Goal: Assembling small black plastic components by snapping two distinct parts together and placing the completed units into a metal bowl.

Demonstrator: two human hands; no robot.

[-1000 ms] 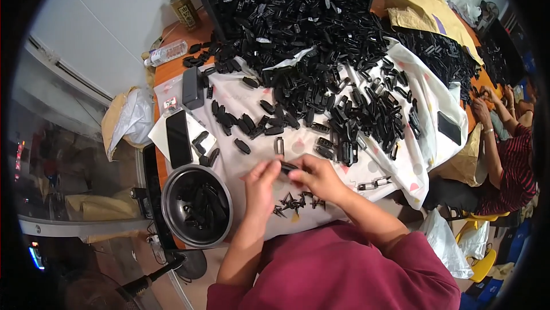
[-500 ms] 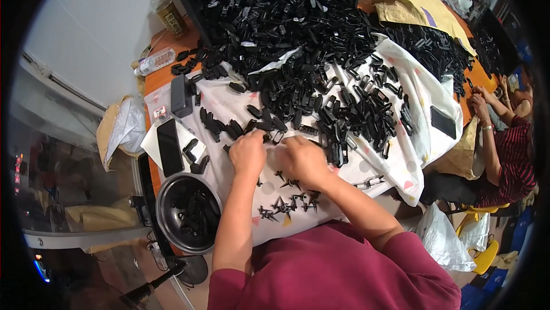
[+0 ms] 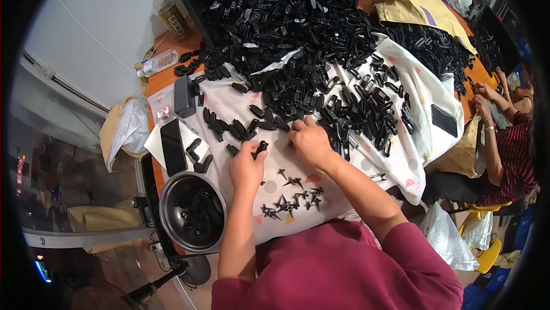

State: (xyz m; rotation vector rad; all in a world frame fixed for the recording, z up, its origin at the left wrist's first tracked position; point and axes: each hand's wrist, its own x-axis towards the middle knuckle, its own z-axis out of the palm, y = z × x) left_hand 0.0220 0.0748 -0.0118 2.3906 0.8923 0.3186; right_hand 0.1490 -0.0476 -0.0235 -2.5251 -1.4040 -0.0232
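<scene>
Gripping a slim black part [image 3: 262,147] in the left hand [image 3: 247,167], pinched between thumb and fingers, over the patterned white cloth [image 3: 332,202] and just short of the big heap of black parts [image 3: 292,89]. Can't tell if touching the cloth. Also showing a second black part [image 3: 232,149] just left of those fingers, can't tell if held or lying loose. Placing the right hand [image 3: 310,144] at the near edge of the heap, fingers curled, tips hidden; can't tell if grasping anything there. Seeing small dark spiky pieces [image 3: 286,202] scattered on the cloth, between the forearms. To the left, seeing a metal bowl [image 3: 171,221] with black parts inside, near the left forearm; beyond it, a black phone [image 3: 173,147] and a dark grey box [image 3: 183,97]. Over on the right, seeing another phone [image 3: 444,121] on the cloth and a co-worker's striped sleeve [image 3: 513,158].
</scene>
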